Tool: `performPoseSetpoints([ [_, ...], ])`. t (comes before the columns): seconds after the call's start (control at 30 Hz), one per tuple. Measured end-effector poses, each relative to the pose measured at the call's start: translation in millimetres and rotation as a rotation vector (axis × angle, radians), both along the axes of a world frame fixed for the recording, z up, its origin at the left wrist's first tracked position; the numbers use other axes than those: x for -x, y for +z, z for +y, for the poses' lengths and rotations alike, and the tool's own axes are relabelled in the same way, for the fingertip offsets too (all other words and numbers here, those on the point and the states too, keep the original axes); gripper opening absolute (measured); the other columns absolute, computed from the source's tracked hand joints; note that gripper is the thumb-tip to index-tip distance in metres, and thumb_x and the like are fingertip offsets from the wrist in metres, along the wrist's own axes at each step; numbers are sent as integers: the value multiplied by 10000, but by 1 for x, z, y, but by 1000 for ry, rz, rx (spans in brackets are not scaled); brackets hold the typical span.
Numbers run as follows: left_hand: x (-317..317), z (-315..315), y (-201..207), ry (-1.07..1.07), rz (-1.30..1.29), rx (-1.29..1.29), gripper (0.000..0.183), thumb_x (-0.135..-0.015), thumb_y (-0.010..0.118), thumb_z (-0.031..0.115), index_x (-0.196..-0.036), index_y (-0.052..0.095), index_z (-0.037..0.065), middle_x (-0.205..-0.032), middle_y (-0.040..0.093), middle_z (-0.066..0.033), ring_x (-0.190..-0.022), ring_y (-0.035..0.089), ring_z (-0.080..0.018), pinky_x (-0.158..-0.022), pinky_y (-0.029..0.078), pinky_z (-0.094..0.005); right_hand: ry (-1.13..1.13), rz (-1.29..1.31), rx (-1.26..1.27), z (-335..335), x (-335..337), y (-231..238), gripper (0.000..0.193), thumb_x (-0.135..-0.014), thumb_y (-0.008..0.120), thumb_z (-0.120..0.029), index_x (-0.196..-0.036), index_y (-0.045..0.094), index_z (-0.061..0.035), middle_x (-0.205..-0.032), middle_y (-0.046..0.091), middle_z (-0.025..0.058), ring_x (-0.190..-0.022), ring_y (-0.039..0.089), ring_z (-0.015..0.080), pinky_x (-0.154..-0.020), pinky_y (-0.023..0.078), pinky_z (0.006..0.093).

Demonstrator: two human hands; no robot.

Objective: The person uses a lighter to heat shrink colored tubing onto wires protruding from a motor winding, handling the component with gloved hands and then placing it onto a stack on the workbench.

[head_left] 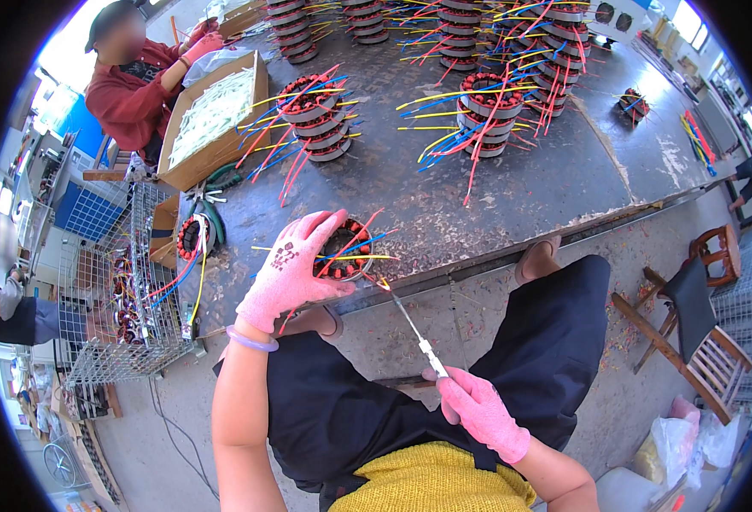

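Head view: our left hand [299, 269] held the wound ring [344, 250], part-curled, at the surface's [431, 213] front edge; our right hand [483, 411] gripped the white-handled tool [428, 350], tip glowing near the leads [374, 257]; likely heating them; next move needed steady aim.

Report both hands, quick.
Left hand: closed on the red-wound ring.
Right hand: closed, holding the white-handled tool.

Left hand [297, 263] seemingly hides part of the wound ring [352, 242].
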State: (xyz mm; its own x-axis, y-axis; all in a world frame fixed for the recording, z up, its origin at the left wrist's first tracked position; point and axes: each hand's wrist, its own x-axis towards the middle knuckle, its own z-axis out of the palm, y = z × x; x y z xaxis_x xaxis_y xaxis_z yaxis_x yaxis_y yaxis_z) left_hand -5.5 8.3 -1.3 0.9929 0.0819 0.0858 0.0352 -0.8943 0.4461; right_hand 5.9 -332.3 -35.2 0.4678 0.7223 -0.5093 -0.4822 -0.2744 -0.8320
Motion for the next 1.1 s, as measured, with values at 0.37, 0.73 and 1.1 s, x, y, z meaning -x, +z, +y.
performPoseSetpoints([
  [0.37, 0, 0, -1, -11, -12, 8, 1003, -604, 885, 281, -1475, 439, 64, -1429, 478, -174, -1330, 446, -369, -1133, 347, -443, -11, 53, 10, 1, 0, 7, 362, -1047, 495, -240, -1312, 592, -13, -672, 493, -20, -595, 473, 66, -572, 403, 249],
  [0.73, 0, -1, 1, 0, 2, 8, 1003, -601, 887, 261, -1479, 440, 74, -1438, 474, -171, -1330, 447, -368, -1136, 348, -443, 11, 5, 4, 0, -1, 5, 351, -1043, 498, -237, -1290, 593, -6, -674, 499, 0, -572, 477, 75, -557, 406, 258],
  [1.1, 0, 1, -5, -8, -46, -7, 1009, -586, 891, 317, -1465, 454, 81, -1389, 500, -174, -1285, 480, -373, -1110, 370, -458, -26, 73, -12, -1, 2, 1, 363, -1046, 501, -236, -1312, 585, -4, -703, 493, -31, -588, 455, 54, -550, 382, 239],
])
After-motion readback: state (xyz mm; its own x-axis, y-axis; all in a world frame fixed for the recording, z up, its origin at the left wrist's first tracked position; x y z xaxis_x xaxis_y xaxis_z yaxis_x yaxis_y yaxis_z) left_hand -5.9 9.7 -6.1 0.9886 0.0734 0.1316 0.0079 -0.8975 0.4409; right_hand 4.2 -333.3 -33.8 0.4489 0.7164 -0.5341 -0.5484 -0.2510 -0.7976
